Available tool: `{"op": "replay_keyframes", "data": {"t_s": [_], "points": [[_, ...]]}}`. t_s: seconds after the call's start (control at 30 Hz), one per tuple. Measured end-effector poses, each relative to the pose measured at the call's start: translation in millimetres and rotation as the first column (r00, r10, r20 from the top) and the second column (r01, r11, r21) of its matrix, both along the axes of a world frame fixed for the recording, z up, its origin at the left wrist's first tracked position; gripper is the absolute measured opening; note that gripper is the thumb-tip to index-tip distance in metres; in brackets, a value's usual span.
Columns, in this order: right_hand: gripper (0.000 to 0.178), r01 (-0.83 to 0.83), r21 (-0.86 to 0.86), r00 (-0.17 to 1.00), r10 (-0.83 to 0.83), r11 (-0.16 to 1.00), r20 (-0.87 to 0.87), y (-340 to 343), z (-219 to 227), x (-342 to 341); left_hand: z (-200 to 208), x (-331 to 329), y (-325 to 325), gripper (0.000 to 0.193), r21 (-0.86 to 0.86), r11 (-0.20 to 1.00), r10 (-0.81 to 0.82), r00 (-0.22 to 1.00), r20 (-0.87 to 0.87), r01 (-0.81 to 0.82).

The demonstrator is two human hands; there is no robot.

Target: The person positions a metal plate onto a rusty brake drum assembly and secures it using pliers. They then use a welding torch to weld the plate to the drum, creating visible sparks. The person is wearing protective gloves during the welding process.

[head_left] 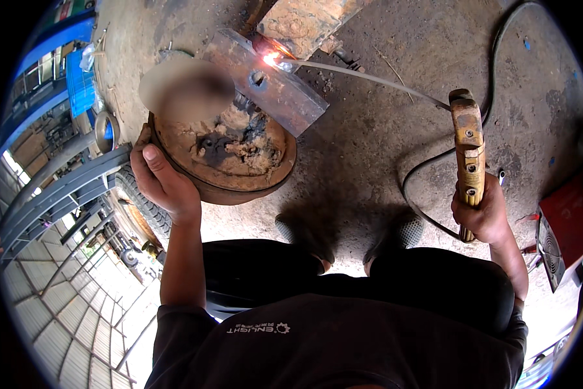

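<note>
My left hand [165, 175] grips the near left rim of a round, rusty metal drum [239, 191], thumb raised. Dirt and dark crumbs cake the drum's top, and a blurred patch hides its far left part. Closed round the handle of a worn brass-coloured welding electrode holder [470, 139], my right hand [483, 211] is off to the right. From the holder a long thin electrode [376, 81] reaches left. Its tip glows brightly at the far edge of a flat steel plate [282, 97] with one hole, which overlaps the drum's far side.
Beyond the glow lies a rusty metal block [301, 26]. A black cable [492, 71] loops over the concrete floor at the right. Near the right edge stands a red machine [567, 211] with a fan grille. A tyre [139, 198] and a grey metal frame [77, 175] are at left.
</note>
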State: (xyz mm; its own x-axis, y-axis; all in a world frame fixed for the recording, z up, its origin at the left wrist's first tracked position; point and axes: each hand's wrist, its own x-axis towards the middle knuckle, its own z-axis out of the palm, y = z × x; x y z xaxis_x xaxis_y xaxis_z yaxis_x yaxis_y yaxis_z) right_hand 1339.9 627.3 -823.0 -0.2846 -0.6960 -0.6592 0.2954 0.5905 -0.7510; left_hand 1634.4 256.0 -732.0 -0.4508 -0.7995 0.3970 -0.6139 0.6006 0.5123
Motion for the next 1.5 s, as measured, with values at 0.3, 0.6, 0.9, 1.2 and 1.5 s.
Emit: {"op": "replay_keyframes", "data": {"t_s": [0.3, 0.6, 0.9, 1.2, 1.5], "points": [[0.02, 0.009, -0.026, 0.999, -0.008, 1.0, 0.05, -0.7, -1.9, -1.4, 0.5, 0.5, 0.8, 0.054, 0.02, 1.0, 0.002, 1.0, -0.016, -0.001], [0.022, -0.035, -0.014, 0.999, 0.036, 0.999, 0.02, -0.1, -2.5, -1.4, -0.8, -1.4, 1.1, 0.052, 0.052, 0.998, -0.035, 0.997, -0.069, 0.038], [0.026, 0.004, -0.107, 0.996, 0.006, 0.994, 0.091, 5.1, -6.7, -0.6, -0.5, -1.8, -1.0, 0.049, -0.026, 0.998, -0.048, 0.999, -0.011, 0.048], [0.014, 0.037, -0.04, 0.997, -0.034, 0.999, 0.064, -0.3, 0.8, 1.8, -1.6, -1.0, -0.2, 0.048, 0.038, 0.999, -0.017, 0.998, -0.067, 0.019], [0.018, 0.034, -0.006, 0.999, -0.034, 0.999, 0.015, 4.6, -0.9, 3.6, 1.8, -4.7, 1.1, 0.048, 0.018, 1.0, -0.02, 1.0, -0.014, 0.02]]}}
